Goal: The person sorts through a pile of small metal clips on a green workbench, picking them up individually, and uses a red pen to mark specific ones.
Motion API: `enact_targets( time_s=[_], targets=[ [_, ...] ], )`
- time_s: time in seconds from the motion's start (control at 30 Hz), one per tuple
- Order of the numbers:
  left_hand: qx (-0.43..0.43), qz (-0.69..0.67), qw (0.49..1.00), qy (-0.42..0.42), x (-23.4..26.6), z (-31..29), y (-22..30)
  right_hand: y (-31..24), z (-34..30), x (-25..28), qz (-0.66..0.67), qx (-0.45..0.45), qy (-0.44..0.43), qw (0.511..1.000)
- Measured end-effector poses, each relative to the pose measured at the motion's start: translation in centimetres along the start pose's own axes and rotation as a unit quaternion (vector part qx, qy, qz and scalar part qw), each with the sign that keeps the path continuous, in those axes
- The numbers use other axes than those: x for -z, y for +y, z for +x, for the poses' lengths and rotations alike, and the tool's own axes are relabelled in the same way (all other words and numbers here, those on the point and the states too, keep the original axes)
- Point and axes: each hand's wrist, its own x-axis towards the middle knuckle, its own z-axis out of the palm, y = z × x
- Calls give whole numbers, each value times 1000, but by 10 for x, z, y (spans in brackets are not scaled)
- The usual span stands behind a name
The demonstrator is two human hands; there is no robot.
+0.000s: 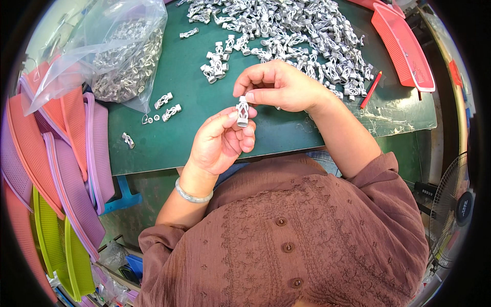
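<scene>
hands [219,141] on piece [242,113], parts [115,77] in bag [66,79]

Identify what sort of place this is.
Probably a small-parts workshop: a heap of grey-and-white openwork parts on a green worktable, a clear plastic bag of small parts, and perforated plastic baskets alongside.

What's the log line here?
left hand: holds grey-white part | right hand: at part's top | similar parts: piled on green table

The surface [169,143] is brightly lit, glare is thrown back by the plastic bag [123,61], and straight edges are bent (corners are lost in black).
</scene>
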Motion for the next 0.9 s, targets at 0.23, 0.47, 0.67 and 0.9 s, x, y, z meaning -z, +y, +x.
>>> enact_targets(
  time_s=[0.23, 0.47, 0.67, 0.9],
  targets=[
    [-6, 107, 992, 70, -10, -1, 0, -2, -3, -1, -59, -14, -4, 998],
    [-34, 206, 970, 128, -10, -5, -4, -20, -10, 5, -213, 31, 87, 973],
    [-34, 239, 960, 142, -13, -4, -7, -46, -88, 43, -460, 64, 250, 850],
    [-32, 270, 954, 123, -14, -2, -11, -24, -198, 107, -648, -111, 376, 653]
  ],
)
